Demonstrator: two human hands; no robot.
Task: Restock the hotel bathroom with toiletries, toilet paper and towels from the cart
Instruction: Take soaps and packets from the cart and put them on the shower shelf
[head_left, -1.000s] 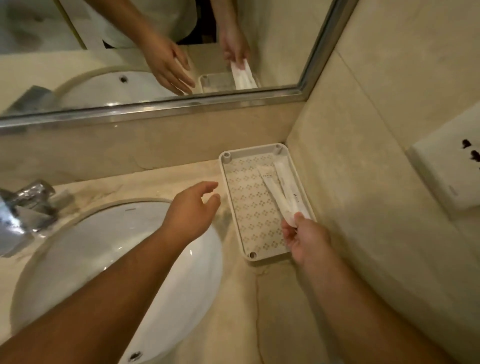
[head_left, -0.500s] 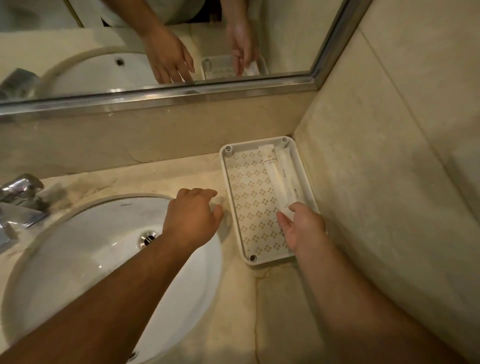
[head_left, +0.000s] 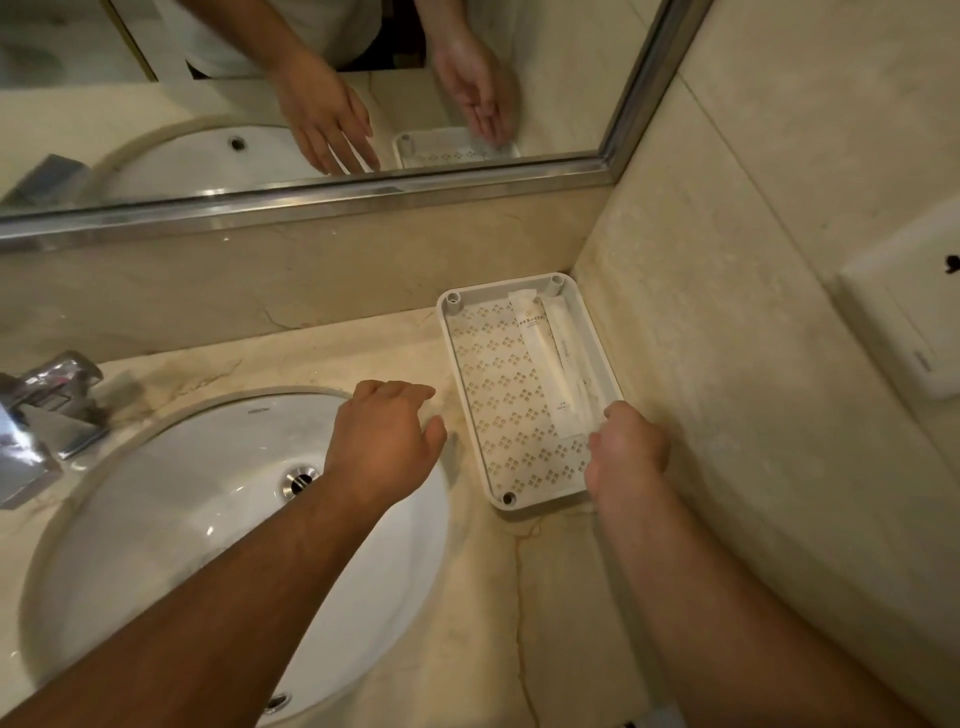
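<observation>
- Toiletry packets (head_left: 543, 358), two long white sachets, lie lengthwise along the right side of the tray, one partly over the other. The rest reads from the left across to them.
- Faucet (head_left: 47, 405): at the far left edge, well apart from the work and no concern.
- Sink basin (head_left: 208, 519): open just beside the tray. A sachet flicked leftward would likely slide in and get wet.
- Left hand (head_left: 382, 441): holds nothing. Its fingers are loosely bent, with the tips down on the counter (head_left: 332, 358) at the basin's rim, near the tray but apart from it. It does not steady the tray, so a tug from the other side could shift that light piece.
- Tray (head_left: 498, 395): white and perforated, tucked into the corner where the back wall meets the side wall. Most of its floor is bare.
- Right hand (head_left: 626, 447): over the tray's near right corner, at the sachets' near ends. The mirror (head_left: 571, 78) shows the palm open and the fingers relaxed, gripping nothing. Whether the tips touch the sachets I cannot tell.
- Likely slip: pulling back with a fingertip caught on the upper sachet would drag it askew or over the rim.
- Wall socket (head_left: 904, 322): on the right wall, away from the tray.
</observation>
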